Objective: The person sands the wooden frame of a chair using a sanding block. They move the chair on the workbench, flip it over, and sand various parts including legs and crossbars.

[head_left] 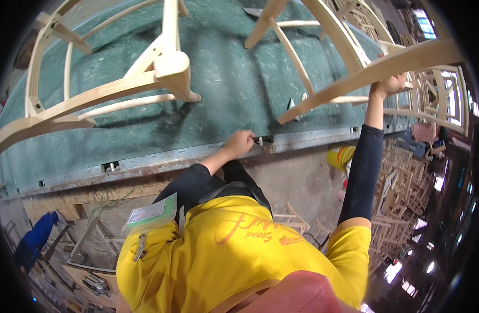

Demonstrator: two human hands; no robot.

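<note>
A pale wooden chair frame stands on its side on the green-covered workbench at the right. My right hand is closed around its upper part, and the curved leg in front hides some of the fingers. By the bench's near edge is my left hand, fingers curled in, beside a small pale peg in a slot of the metal edge. Whether anything is inside that hand is hidden. A second wooden chair frame rests on the bench at the left, apart from both hands.
Small dark-and-white pieces lie on the bench by the right frame. A yellow bucket is on the floor beyond the near edge. Stacked chair frames fill the right side. People in blue and pink are farther off.
</note>
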